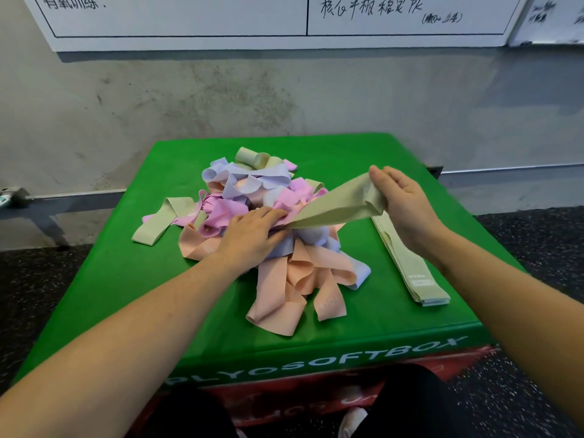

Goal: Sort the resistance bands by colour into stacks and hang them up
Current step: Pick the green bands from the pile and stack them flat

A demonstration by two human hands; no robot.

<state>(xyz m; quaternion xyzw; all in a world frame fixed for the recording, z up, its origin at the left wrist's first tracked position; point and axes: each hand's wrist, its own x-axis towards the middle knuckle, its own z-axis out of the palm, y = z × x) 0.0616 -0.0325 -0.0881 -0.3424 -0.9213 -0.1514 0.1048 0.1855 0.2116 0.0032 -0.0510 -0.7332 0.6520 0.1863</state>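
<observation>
A tangled pile of resistance bands in pink, lilac, peach and pale green lies in the middle of the green soft box. My right hand pinches one end of a pale green band and lifts it up to the right; its other end runs down into the pile. My left hand rests palm down on the pile, its fingers at the low end of that band. A flat stack of pale green bands lies on the box to the right, partly under my right forearm.
A loose pale green band lies at the pile's left edge. Behind the box stands a grey concrete wall with a whiteboard above. Dark speckled floor surrounds the box, and a red box sits beneath it.
</observation>
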